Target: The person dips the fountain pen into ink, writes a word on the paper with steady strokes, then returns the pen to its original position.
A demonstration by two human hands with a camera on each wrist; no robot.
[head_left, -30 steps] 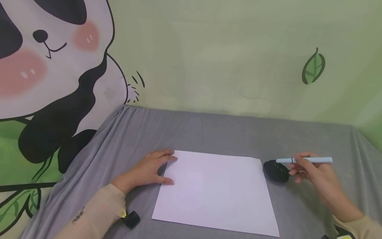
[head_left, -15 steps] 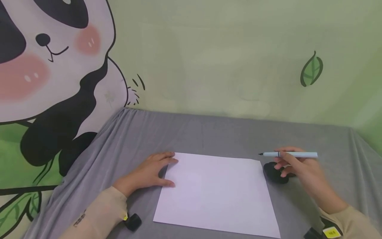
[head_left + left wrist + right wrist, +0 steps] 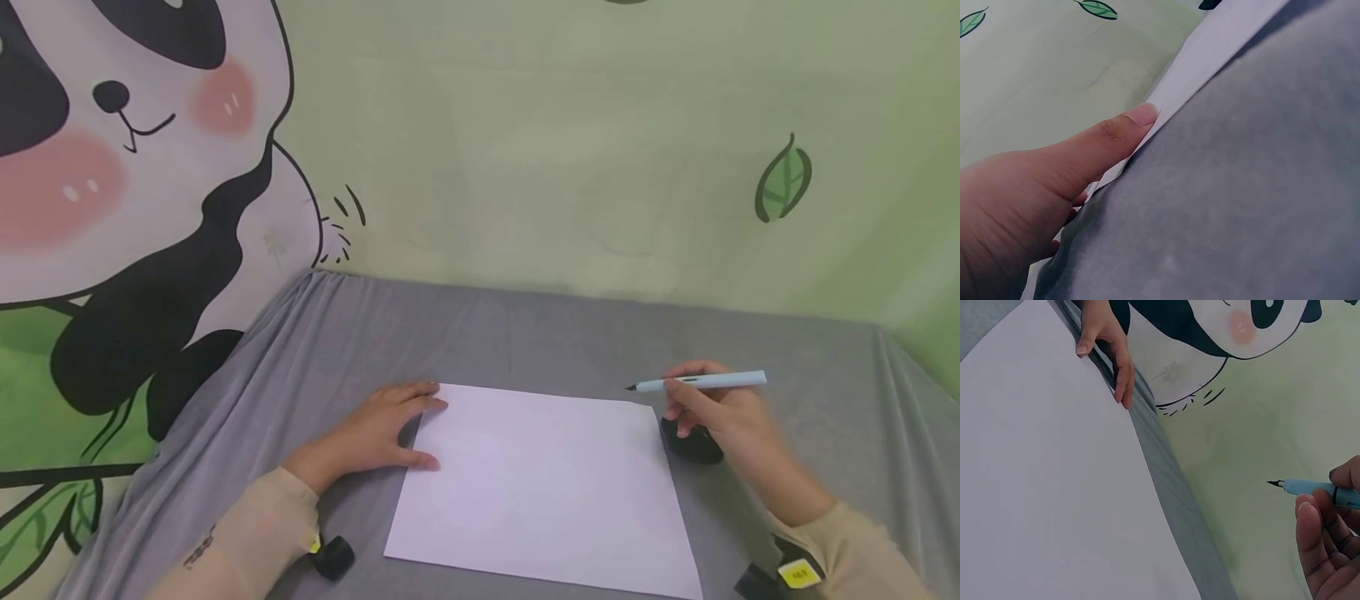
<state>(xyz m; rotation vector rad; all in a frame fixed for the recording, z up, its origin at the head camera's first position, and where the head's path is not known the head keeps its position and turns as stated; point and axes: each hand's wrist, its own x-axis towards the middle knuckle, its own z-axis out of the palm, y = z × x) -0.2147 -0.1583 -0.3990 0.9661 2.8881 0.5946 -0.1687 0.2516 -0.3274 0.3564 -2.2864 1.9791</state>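
A light blue pen (image 3: 712,381) with a dark pointed tip is pinched in my right hand (image 3: 727,417), above the far right corner of the paper. In the right wrist view the pen (image 3: 1310,487) shows between thumb and fingers, its tip pointing left and touching nothing. A blank white sheet of paper (image 3: 540,492) lies flat on the grey cloth. My left hand (image 3: 375,429) rests on its left edge, thumb and fingers spread; the left wrist view shows the thumb (image 3: 1116,134) on the edge. A black rounded object (image 3: 697,446), partly hidden by my right hand, sits beside the paper.
Grey cloth (image 3: 480,325) covers the table, with folds at its left side. Behind stands a green wall (image 3: 540,167) with a printed panda (image 3: 247,200) and a leaf. A black wrist device (image 3: 333,558) hangs by the left sleeve, another (image 3: 759,582) by the right.
My right hand has moved left with the pen, from over the black rounded object toward the paper's far right corner, and the dark tip has come into sight. My left hand stays put.
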